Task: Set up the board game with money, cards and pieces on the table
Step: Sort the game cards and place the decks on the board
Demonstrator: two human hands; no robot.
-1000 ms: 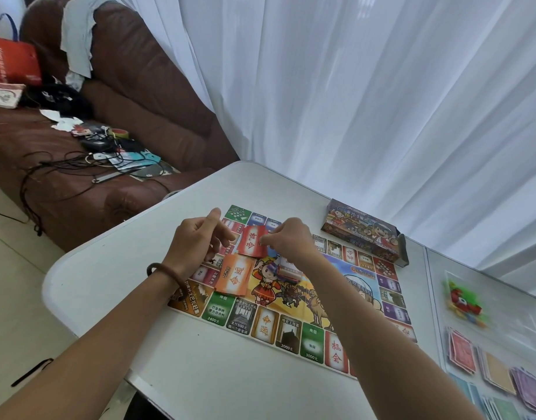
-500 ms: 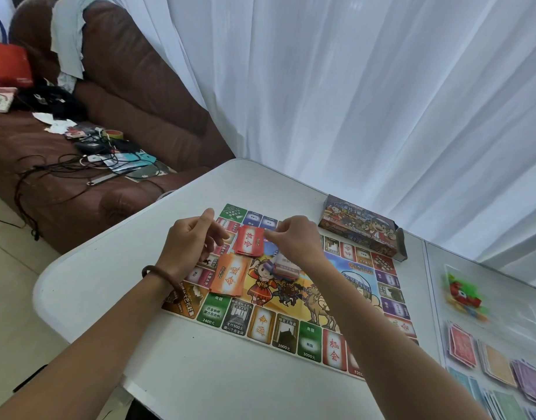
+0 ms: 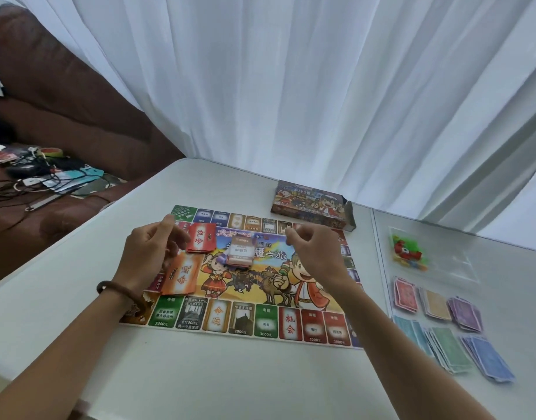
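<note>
The game board (image 3: 245,322) lies flat on the white table (image 3: 230,383). A red card deck (image 3: 202,241) lies on its upper left part, with an orange deck (image 3: 182,278) just below it and a small brownish card pile (image 3: 241,253) at the centre. My left hand (image 3: 145,256) is at the red deck's left edge; its fingertips touch the deck and the thumb points up, clear of it. My right hand (image 3: 316,253) hovers over the board to the right of the piles, fingers loosely curled, holding nothing.
The open game box (image 3: 309,206) stands behind the board. On the right lie a clear bag of coloured pieces (image 3: 407,253) and several stacks of paper money (image 3: 448,350). A brown sofa (image 3: 63,101) with cables and clutter is at the left. White curtains hang behind.
Both hands held the red deck by its ends before. My right hand has let go and drawn back to the right; the deck now rests on the board beside my left fingers.
</note>
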